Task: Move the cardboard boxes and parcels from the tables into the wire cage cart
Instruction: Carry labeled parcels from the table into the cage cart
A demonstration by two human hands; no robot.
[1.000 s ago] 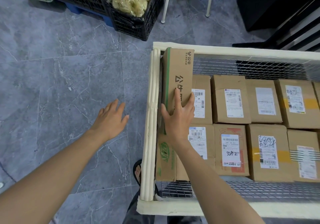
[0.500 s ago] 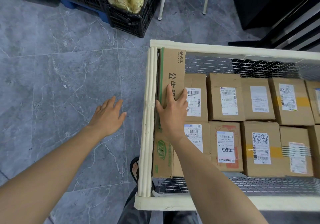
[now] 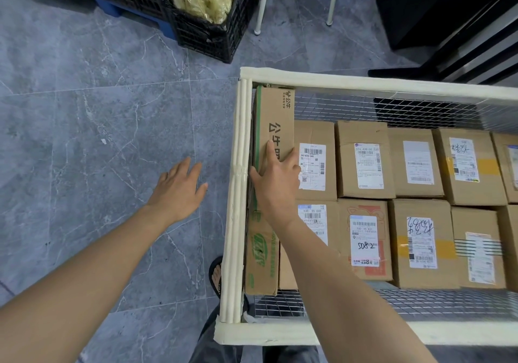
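Pressing one upright box (image 3: 276, 116), right hand (image 3: 276, 183) fingers (image 3: 271, 149) straight — left hand (image 3: 178, 189) spread; perhaps ten labelled parcels (image 3: 364, 163).

Rightmost parcels (image 3: 510, 175) — partly off-frame.

left hand (image 3: 179, 189): palm down, fingers spread, hovering | right hand (image 3: 276, 183): palm down, fingers straight, arm outstretched

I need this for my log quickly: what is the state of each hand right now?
Left hand: open, holding nothing.
Right hand: open, pressing flat on the upright brown cardboard box with green stripe.
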